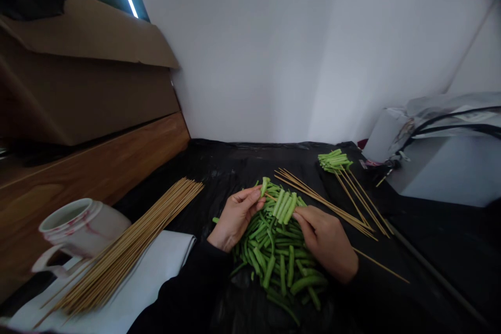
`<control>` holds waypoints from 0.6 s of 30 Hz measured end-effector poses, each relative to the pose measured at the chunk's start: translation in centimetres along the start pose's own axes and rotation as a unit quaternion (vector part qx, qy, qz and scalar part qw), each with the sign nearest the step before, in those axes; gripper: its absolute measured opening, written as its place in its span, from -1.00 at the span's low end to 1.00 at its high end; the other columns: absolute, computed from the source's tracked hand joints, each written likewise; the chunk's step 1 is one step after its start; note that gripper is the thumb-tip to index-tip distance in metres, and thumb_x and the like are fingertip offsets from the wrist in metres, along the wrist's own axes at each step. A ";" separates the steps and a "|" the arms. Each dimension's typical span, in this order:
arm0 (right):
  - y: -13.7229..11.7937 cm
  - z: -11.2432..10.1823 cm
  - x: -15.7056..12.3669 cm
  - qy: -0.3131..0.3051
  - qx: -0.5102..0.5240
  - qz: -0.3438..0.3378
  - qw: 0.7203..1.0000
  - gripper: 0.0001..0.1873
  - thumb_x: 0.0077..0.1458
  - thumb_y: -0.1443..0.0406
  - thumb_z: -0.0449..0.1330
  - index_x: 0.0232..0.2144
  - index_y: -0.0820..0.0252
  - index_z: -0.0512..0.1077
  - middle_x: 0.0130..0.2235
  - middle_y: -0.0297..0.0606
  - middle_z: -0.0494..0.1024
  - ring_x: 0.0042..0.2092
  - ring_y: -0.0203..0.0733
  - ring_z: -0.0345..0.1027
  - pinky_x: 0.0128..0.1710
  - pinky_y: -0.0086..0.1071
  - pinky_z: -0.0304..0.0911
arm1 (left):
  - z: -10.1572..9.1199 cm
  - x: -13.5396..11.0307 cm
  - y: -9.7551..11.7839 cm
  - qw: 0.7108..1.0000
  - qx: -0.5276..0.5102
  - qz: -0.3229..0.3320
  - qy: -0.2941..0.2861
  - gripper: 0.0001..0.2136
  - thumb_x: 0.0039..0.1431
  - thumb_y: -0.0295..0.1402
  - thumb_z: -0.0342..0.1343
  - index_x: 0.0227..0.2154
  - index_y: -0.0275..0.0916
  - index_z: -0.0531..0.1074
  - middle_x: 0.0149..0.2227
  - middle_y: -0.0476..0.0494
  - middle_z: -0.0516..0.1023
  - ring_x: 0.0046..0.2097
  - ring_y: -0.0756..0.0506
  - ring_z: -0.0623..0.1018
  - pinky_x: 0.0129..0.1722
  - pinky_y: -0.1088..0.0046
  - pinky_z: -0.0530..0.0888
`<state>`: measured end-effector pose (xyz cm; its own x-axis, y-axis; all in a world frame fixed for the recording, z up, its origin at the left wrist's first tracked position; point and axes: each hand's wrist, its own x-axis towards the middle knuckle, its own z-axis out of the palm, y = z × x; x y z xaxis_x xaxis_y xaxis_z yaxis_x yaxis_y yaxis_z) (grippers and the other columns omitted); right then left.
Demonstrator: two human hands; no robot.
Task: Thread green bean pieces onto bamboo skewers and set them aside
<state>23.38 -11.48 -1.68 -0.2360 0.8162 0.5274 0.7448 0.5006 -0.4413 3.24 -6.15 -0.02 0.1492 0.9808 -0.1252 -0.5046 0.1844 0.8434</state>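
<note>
black sheet point(230, 159), skewered bean pieces point(284, 207), pale green

No text, label, brand, number or sign is legible on the mug point(91, 229) or around it.

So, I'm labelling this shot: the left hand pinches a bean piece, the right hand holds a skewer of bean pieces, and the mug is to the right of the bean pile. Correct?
Not quite: the mug is to the left of the bean pile, as the head view shows. The rest stands: left hand pinching a bean piece, right hand holding a skewer of bean pieces.
</note>
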 end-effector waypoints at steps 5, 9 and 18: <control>-0.1 0.1 0.0 0.004 -0.006 0.000 1.000 -0.71 0.30 0.31 -0.07 -0.36 0.14 0.41 -0.34 -0.26 0.50 -0.26 -0.22 0.41 -0.18 -0.37 0.23 | -0.1 0.1 -0.3 1.000 -0.005 -0.006 0.001 -0.74 -0.11 -0.42 0.39 -0.29 -0.35 0.60 -0.34 -0.16 0.63 -0.37 0.07 0.54 -0.30 0.62 0.50; 0.0 0.0 -0.1 0.007 -0.018 -0.004 1.000 -0.72 0.29 0.31 -0.07 -0.35 0.13 0.41 -0.33 -0.27 0.51 -0.26 -0.23 0.41 -0.19 -0.38 0.22 | -0.2 0.0 -0.2 1.000 0.001 0.004 0.001 -0.74 -0.14 -0.43 0.41 -0.31 -0.36 0.60 -0.36 -0.14 0.63 -0.37 0.06 0.55 -0.27 0.60 0.49; 0.1 0.2 -0.2 0.008 -0.021 -0.012 1.000 -0.73 0.29 0.34 -0.08 -0.34 0.13 0.41 -0.35 -0.27 0.49 -0.28 -0.23 0.39 -0.21 -0.37 0.20 | -0.3 0.1 -0.2 0.999 -0.020 -0.021 -0.014 -0.78 -0.13 -0.48 0.40 -0.34 -0.35 0.60 -0.39 -0.11 0.63 -0.39 0.07 0.56 -0.31 0.62 0.51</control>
<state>23.39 -11.59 -1.96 -0.2438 0.7994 0.5491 0.7643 0.5069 -0.3986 3.12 -6.10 -0.33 0.1952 0.9700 -0.1451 -0.5302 0.2288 0.8164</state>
